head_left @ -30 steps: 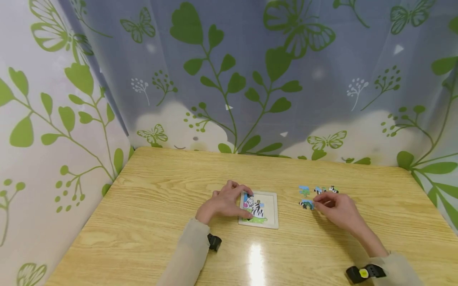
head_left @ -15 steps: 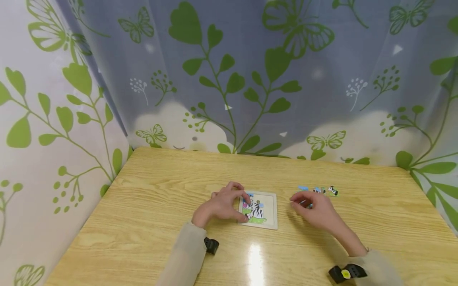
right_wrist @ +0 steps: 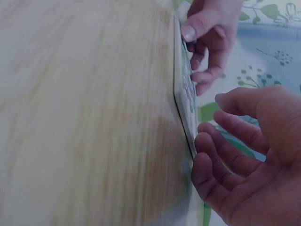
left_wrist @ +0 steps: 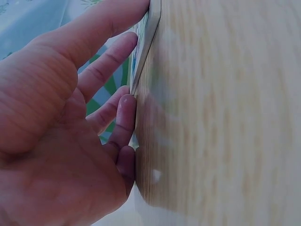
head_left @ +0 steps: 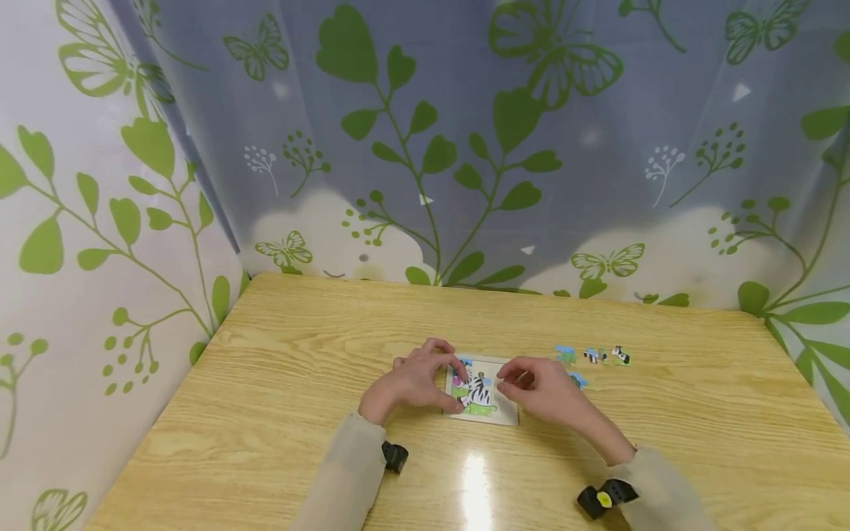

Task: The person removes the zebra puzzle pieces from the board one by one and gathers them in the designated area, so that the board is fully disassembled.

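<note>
The left hand (head_left: 413,378), thumb and fingers spread wide, rests on the left side of a zebra puzzle tray (head_left: 508,414), lower centre of the head view. The right hand (head_left: 550,392), fingertips narrowly gathered, is at its right side; whether it holds anything I cannot tell. Loose pieces (head_left: 621,357) lie farther right on the wooden surface (head_left: 299,369).

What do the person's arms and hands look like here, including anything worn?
The left hand and right hand are gloveless. The left sleeve and right sleeve are plain pale beige. A black, blocky device sits at each wrist: the left device shows no clear marking, the right device a round yellow patch.
</note>
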`<state>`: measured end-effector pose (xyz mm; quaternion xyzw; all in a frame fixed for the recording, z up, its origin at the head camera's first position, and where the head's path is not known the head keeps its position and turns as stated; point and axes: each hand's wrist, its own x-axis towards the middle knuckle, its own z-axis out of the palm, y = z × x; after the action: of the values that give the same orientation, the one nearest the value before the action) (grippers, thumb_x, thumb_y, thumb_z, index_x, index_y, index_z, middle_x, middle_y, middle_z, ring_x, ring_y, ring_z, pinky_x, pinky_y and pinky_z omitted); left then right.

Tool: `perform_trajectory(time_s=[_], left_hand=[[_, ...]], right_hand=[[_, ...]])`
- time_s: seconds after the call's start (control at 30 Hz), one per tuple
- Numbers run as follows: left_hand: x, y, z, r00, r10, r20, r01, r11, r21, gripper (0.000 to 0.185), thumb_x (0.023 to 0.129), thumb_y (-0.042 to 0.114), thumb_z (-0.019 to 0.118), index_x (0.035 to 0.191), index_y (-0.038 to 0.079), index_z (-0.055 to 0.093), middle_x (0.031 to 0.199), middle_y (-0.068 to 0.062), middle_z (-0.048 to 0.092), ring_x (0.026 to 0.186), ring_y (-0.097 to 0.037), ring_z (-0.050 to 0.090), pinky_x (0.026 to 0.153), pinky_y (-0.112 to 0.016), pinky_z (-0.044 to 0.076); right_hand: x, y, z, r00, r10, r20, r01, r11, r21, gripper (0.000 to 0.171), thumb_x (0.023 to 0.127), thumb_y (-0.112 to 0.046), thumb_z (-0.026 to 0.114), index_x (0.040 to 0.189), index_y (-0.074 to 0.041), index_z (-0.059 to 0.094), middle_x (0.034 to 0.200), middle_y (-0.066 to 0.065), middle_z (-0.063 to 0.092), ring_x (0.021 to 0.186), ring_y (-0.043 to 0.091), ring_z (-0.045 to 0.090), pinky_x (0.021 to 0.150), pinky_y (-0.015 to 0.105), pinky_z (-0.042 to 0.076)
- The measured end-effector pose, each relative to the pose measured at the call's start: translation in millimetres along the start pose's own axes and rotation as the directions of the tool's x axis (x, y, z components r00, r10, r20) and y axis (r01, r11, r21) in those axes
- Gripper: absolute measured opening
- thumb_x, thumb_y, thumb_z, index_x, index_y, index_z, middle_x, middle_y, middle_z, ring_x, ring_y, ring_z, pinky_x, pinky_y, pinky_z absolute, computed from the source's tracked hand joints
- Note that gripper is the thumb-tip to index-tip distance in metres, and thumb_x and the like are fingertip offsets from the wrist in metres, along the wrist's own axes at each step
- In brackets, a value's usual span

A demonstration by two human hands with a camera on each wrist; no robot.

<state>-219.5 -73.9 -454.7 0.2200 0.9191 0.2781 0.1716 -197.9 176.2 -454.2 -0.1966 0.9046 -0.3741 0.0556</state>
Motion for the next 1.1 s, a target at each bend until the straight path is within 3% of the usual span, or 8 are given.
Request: perform_trajectory(time_s=[0.33,1.1], left_hand=[[0.6,1.4,-0.1,1.0,-0.009,0.001,0.009,1.0,-0.001,0.033,0.072,0.043,0.079,0.098,0.041,0.06,0.145,0.007,0.03,0.129,-0.026,0.035,0.096,-0.054,0.027],[-1.0,4.1,-0.6,1.0,-0.028,-0.006,0.028,1.0,-0.004,0.032,0.071,0.041,0.079,0.097,0.041,0.06,0.145,0.006,0.031,0.127,-0.028,0.037,0.097,-0.054,0.027]], right_hand=[[9.2,-4.1,10.6,0.999,0.022,0.035,-0.021,0.999,-0.034,0.02,0.084,-0.023,0.07,0.101,-0.013,0.068,0.082,-0.002,0.062,0.064,0.009,0.051,0.054,0.023,0.042],[14.3,-6.0,17.8,0.993,0.119,0.023,-0.118,0.993,-0.03,0.018,0.08,-0.022,0.075,0.094,-0.014,0.068,0.082,0.001,0.057,0.069,0.013,0.048,0.06,0.025,0.04]])
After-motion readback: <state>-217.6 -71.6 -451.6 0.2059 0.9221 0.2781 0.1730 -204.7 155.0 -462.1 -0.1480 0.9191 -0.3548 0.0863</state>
